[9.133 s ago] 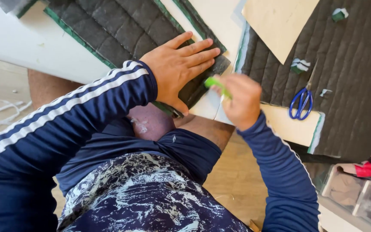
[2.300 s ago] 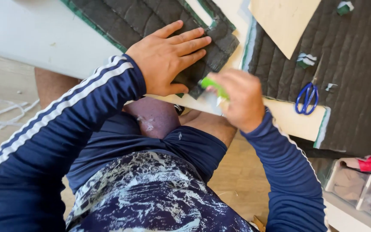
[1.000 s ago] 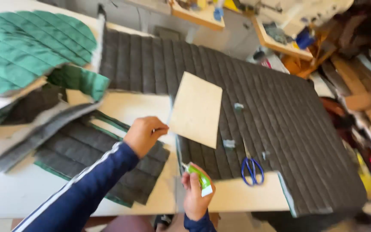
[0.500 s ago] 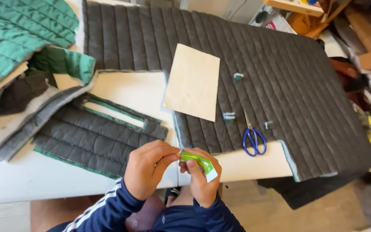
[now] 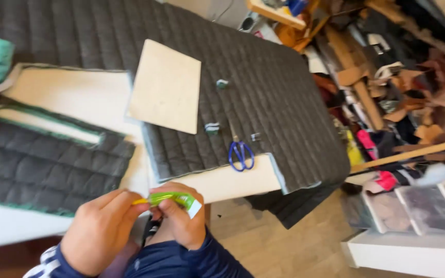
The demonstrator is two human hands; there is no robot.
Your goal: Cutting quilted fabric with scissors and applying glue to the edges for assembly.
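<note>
Gripping a green tube (image 5: 173,198) with both hands' fingers (image 5: 130,198).

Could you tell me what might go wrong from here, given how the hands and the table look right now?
The left hand and right hand work the small green tool low, off the table edge, so it might drop to the floor. The blue-handled scissors lie near that edge on the dark quilted fabric, which overhangs; a tug could pull them off.
</note>
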